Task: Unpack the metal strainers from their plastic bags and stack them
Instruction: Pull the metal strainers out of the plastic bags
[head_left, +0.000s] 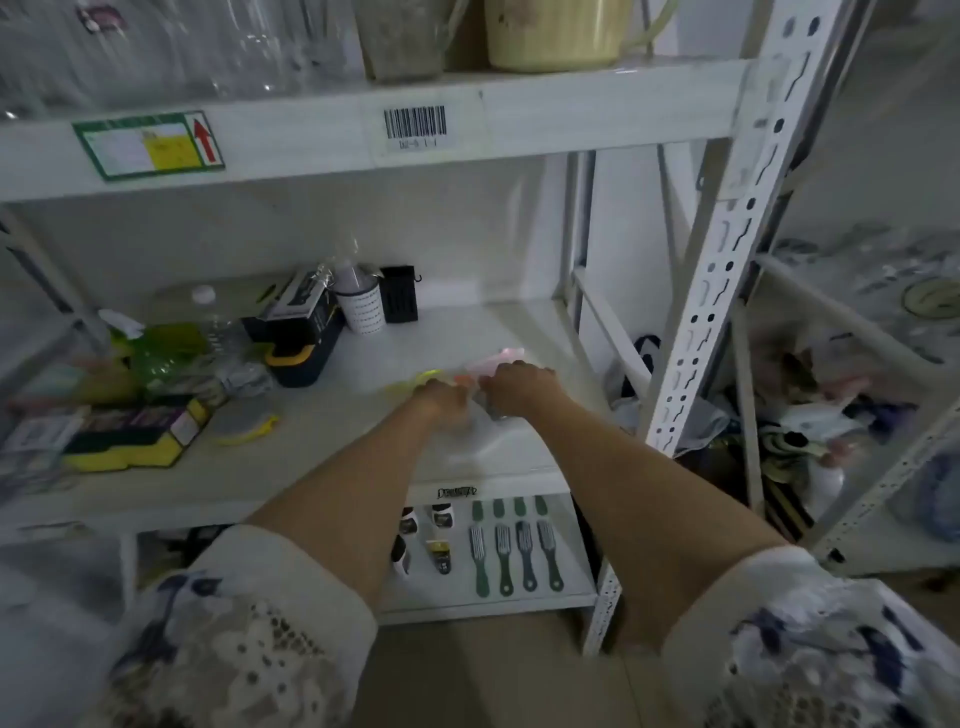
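Both my hands reach over the middle shelf (322, 457) of a white rack. My left hand (444, 400) and my right hand (519, 387) are close together, both closed on a clear plastic bag (478, 431) that lies on the shelf. The frame is blurred by motion. A pink-handled piece (496, 361) and a yellow-green one (415, 382) show just beyond my fingers; I cannot tell whether these are strainers. What is inside the bag is hidden.
On the shelf's left lie yellow sponges (130, 441), a green spray bottle (156, 353), a black and yellow box (298, 332) and a white cup (363, 306). Green brushes (514, 545) lie on the shelf below. The rack's upright post (717, 291) stands right of my arm.
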